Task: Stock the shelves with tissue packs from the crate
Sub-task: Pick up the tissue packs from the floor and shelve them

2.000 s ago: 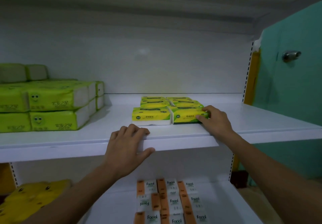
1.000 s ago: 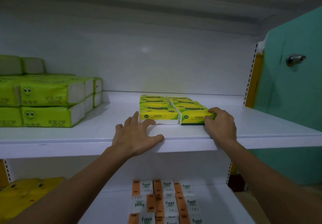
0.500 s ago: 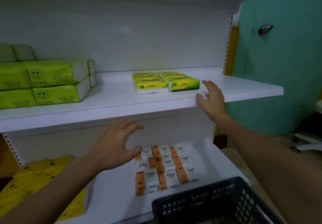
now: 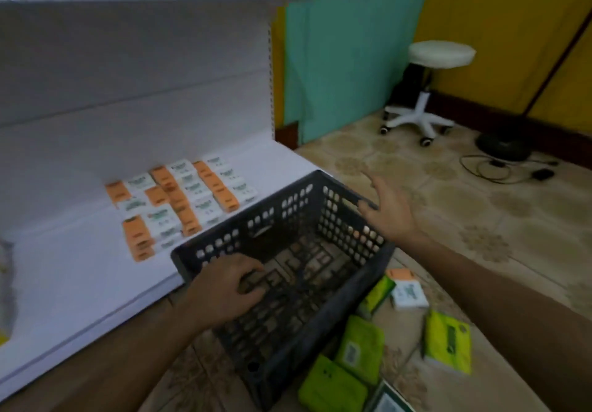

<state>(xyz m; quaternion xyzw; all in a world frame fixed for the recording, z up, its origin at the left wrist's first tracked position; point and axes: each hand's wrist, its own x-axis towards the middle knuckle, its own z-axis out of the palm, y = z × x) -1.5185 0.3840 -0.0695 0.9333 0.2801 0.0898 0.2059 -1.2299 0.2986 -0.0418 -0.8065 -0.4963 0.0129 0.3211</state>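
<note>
Left hand lies inside the crate; right hand hovers at its rim.

The crate sits before the shelf, packs on the floor right of it.

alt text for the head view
A person's left hand reaches into an empty black crate, right hand open at its far corner. Green tissue packs lie on the floor beside it; orange-and-white packs sit on the lower shelf.
</note>
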